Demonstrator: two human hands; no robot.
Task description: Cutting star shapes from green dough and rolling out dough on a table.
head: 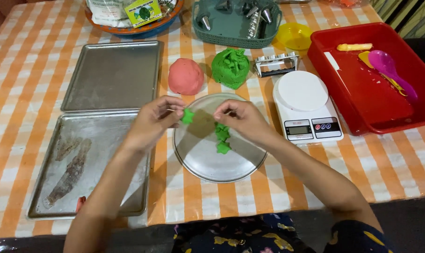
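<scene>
My left hand [157, 117] pinches a small green dough piece [188, 116] over the left rim of a round metal plate [208, 161]. My right hand [240, 118] hovers over the plate's upper right, fingers curled together; what it holds, if anything, is too small to tell. Two more small green dough shapes [222, 138] lie on the plate under that hand. Behind the plate sit a pink dough ball [186, 76] and a rough green dough lump [230, 67].
Two metal baking trays [111, 75] [88, 164] lie to the left, the nearer one smeared. A white kitchen scale [306, 105] stands right of the plate, with a red bin [367, 89] of plastic spoons beyond. A green basket [236, 21] of piping nozzles, a yellow bowl [293, 36] and a metal cutter [275, 63] sit at the back.
</scene>
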